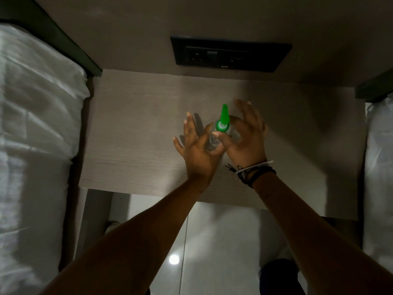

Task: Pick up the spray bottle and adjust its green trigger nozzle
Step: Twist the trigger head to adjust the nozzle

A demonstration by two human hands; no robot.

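A clear spray bottle [212, 141] with a green trigger nozzle [223, 118] stands upright on the pale wooden bedside table [131, 133], seen from above. The nozzle points away from me. My left hand [197, 147] is at the bottle's left side, thumb against the clear body, other fingers spread and straight. My right hand [246, 135] is at the bottle's right side, thumb pressed near the neck below the green cap, fingers spread wide and blurred. The lower part of the bottle is hidden by both hands.
A black wall socket panel [230, 53] sits on the wall behind the table. A bed with white sheets [36, 124] lies to the left, another white bed [380, 156] to the right. Glossy floor tiles [212, 241] show below the table's front edge.
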